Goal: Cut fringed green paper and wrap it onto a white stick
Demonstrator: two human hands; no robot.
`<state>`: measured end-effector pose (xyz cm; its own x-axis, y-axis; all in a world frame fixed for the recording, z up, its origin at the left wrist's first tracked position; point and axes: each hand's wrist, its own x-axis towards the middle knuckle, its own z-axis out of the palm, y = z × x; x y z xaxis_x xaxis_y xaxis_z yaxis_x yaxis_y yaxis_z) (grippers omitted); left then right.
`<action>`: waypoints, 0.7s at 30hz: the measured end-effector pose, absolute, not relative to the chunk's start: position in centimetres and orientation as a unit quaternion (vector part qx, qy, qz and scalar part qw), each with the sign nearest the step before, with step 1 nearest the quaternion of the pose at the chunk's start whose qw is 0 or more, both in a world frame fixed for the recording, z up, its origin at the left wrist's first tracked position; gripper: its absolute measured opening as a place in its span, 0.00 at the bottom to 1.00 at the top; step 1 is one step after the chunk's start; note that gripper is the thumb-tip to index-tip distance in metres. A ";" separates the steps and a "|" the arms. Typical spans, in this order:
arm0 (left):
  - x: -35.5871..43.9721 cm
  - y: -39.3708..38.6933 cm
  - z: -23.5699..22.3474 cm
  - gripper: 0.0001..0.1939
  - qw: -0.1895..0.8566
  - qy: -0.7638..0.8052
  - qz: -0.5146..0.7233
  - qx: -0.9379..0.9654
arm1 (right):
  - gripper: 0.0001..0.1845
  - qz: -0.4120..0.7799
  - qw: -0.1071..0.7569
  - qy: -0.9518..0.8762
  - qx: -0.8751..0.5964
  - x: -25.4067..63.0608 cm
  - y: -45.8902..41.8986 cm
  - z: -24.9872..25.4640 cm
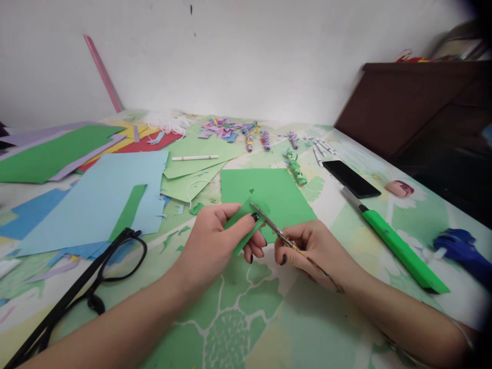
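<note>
My left hand [219,241] pinches a small piece of green paper [239,220] between thumb and fingers, above the middle of the table. In my right hand [315,251] is a pair of scissors [273,226], their tips at the upper edge of the piece. How far the blades are apart is hard to make out. Beneath lies a larger green sheet [265,184], with a tiny dark green scrap [251,191] on it. More green snippets [169,240] are scattered left of my left hand.
Black glasses [102,279] lie at left, by a light blue sheet [103,195]. A phone [351,178], a green cutter knife [403,248] and a blue tool [459,248] lie at right. Behind are curled paper rolls [295,166], a scrap heap [223,128] and a marker [195,158].
</note>
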<state>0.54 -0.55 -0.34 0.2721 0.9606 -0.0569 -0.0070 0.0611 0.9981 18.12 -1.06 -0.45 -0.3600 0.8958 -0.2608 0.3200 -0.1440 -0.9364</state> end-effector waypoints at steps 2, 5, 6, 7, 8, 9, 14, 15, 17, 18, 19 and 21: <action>0.5 -0.6 -0.3 0.14 0.582 0.438 0.413 0.546 | 0.16 0.555 0.251 -0.604 -0.513 18.1 -1.0 -0.4; 0.5 -0.6 -0.2 0.14 0.584 0.442 0.412 0.542 | 0.16 0.548 0.246 -0.614 -0.513 18.1 -1.0 -0.5; 0.5 -0.6 -0.2 0.14 0.585 0.442 0.413 0.541 | 0.17 0.547 0.249 -0.618 -0.507 18.2 -1.1 -0.6; 0.5 -0.6 -0.2 0.14 0.585 0.442 0.413 0.540 | 0.17 0.547 0.253 -0.623 -0.499 18.3 -1.1 -0.7; 0.6 -0.6 -0.2 0.14 0.585 0.442 0.414 0.540 | 0.18 0.548 0.260 -0.629 -0.486 18.3 -1.1 -0.9; 0.6 -0.6 -0.1 0.14 0.585 0.442 0.414 0.540 | 0.18 0.550 0.268 -0.636 -0.471 18.5 -1.1 -1.0; 0.7 -0.6 -0.1 0.14 0.584 0.441 0.416 0.539 | 0.17 0.553 0.281 -0.669 -0.409 19.0 -1.2 -1.6; 0.7 -0.6 -0.1 0.14 0.586 0.441 0.416 0.538 | 0.17 0.552 0.279 -0.673 -0.405 19.0 -1.2 -1.6; 0.6 -0.6 -0.1 0.14 0.588 0.439 0.417 0.536 | 0.18 0.549 0.277 -0.678 -0.403 19.0 -1.2 -1.6; 0.6 -0.6 -0.1 0.13 0.589 0.438 0.418 0.535 | 0.19 0.547 0.275 -0.680 -0.404 19.0 -1.2 -1.6; 0.6 -0.6 -0.2 0.13 0.589 0.438 0.418 0.535 | 0.20 0.544 0.273 -0.682 -0.406 19.0 -1.2 -1.5; 0.6 -0.6 -0.2 0.13 0.587 0.440 0.419 0.535 | 0.21 0.540 0.271 -0.683 -0.410 19.0 -1.2 -1.5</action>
